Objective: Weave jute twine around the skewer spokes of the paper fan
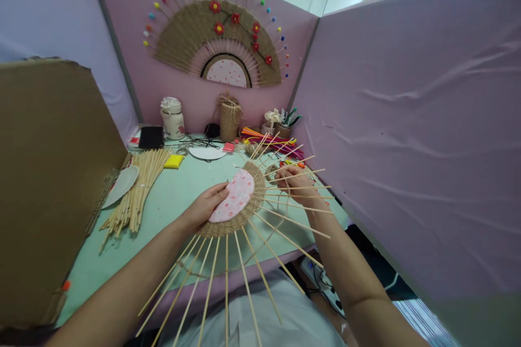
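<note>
My left hand (pixel 207 205) is closed on the flat edge of a half-round woven fan (pixel 236 195), thumb on its pink spotted centre. A tan twine band (pixel 259 191) is woven around the curved rim. Long thin wooden sticks (pixel 227 287) radiate from it toward my lap and to the right. Among the right-hand sticks, my right hand (pixel 296 183) has its fingers pinched on a strand of twine (pixel 287 203). The strand hangs loosely across the sticks and loops down toward the lower left. My fingers partly hide the pinched spot.
A bundle of sticks (pixel 140 187) and a white half-disc (pixel 122 185) lie left, by a cardboard panel (pixel 49 184). A jar (pixel 173 119), twine roll (pixel 230 119) and coloured pipe cleaners (pixel 280 145) line the back. A finished fan (pixel 183 32) hangs on the pink partition.
</note>
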A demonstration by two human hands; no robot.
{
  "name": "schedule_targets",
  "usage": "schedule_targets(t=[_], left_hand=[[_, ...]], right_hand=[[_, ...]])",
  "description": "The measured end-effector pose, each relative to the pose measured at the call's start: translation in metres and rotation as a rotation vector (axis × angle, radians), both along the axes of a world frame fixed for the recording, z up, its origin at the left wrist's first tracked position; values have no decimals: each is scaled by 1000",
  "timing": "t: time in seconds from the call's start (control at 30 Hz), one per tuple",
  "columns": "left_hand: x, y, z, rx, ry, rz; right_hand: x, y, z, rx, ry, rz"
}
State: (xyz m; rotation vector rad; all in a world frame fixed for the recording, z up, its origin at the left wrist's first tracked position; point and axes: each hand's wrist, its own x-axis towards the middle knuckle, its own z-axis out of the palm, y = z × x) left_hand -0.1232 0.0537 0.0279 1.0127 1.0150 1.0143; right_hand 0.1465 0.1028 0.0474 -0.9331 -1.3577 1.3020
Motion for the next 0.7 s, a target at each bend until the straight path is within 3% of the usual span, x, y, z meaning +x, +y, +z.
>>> schedule_targets(t=[0.47, 0.7], left_hand=[[0, 2, -3, 39, 18, -39], [0, 0, 0, 26, 39, 2]], right_hand=[[-4, -10, 16, 102, -67, -150], [0, -7, 21, 159, -172, -379]])
